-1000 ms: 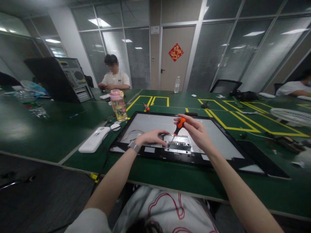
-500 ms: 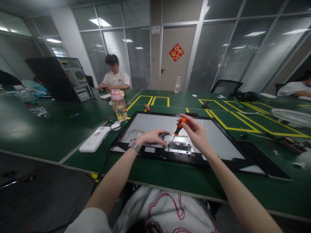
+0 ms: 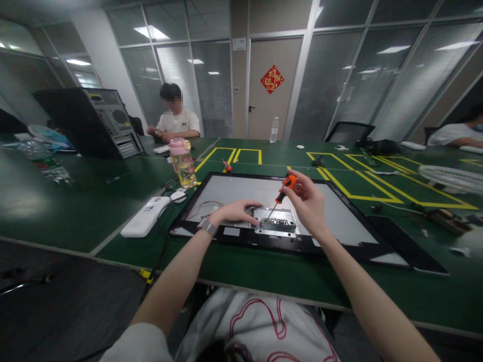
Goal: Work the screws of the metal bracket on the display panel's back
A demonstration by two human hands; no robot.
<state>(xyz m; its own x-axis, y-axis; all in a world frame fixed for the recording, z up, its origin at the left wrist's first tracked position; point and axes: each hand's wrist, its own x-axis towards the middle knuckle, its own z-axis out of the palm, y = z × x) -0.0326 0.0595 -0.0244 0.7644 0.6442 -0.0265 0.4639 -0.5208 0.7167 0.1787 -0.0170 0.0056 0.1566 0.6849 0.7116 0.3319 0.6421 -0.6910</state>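
Observation:
My right hand (image 3: pixel 310 203) grips a screwdriver (image 3: pixel 286 188) with an orange and black handle. Its shaft slants down to the left, and its tip meets a silver metal bracket (image 3: pixel 277 229). At the bracket's left end is my left hand (image 3: pixel 237 212), thumb and forefinger curved around that end; the other fingers are partly hidden. The bracket lies on the back of a flat display panel (image 3: pixel 335 216), pale grey with a black frame. Thin wires (image 3: pixel 204 205) run across the panel to the left of my left hand.
A white handheld device (image 3: pixel 145 218) and a pink-lidded bottle (image 3: pixel 184 168) stand left of the panel. Farther left is a black computer case (image 3: pixel 83 120). A red-handled tool (image 3: pixel 226 166) lies behind the panel, a dark flat strip (image 3: pixel 407 244) at right. A person (image 3: pixel 175 118) sits opposite.
My right hand and the screwdriver handle have shifted slightly right and up, so the shaft leans more. My left hand stays at the bracket. The view has moved slightly.

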